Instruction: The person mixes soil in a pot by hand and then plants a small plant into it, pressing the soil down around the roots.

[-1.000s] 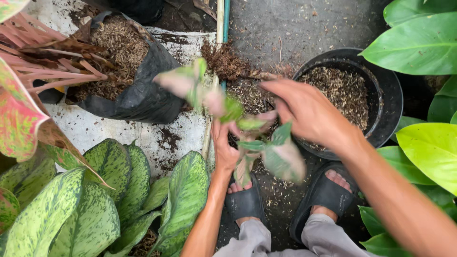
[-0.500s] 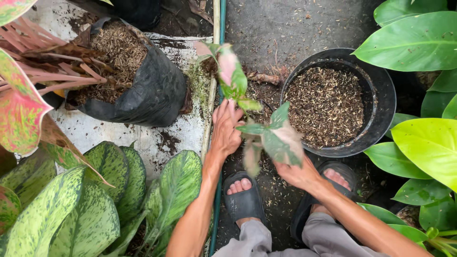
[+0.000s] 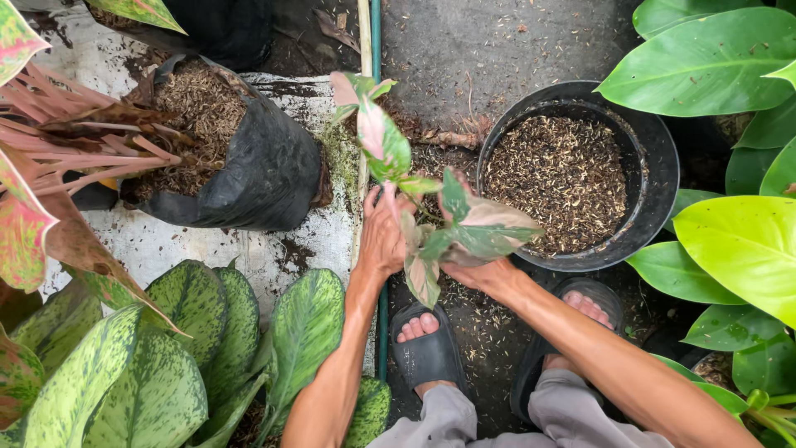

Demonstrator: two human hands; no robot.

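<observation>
The small plant (image 3: pixel 431 224), with pink and green leaves, stands low to the ground between the person's two hands, just in front of the sandals (image 3: pixel 427 353). The left hand (image 3: pixel 383 236) closes around the base of the plant from one side; its fingers go under the leaves, so I cannot tell how tight the hold is. The right hand (image 3: pixel 485 270) comes from the other side and is mostly hidden under the leaves, but it seems to cup the plant low, near the roots.

Just beyond the right hand is a round black pot (image 3: pixel 655 182) filled with brown husk mix. Beyond the left hand lies a black plastic bag (image 3: pixel 257 174) with the same kind of mix, tipped on its side, on a dirty white sheet (image 3: pixel 166 245). Big speckled green leaves (image 3: pixel 191 332) are near the left elbow, and plain bright green leaves (image 3: pixel 738 241) are beside the right arm.

In my judgement, to do this well both hands should stay low at the base and not squeeze the soft stems. It is better to support the root ball from under and keep the plant upright, so the leaves do not bend or tear.
</observation>
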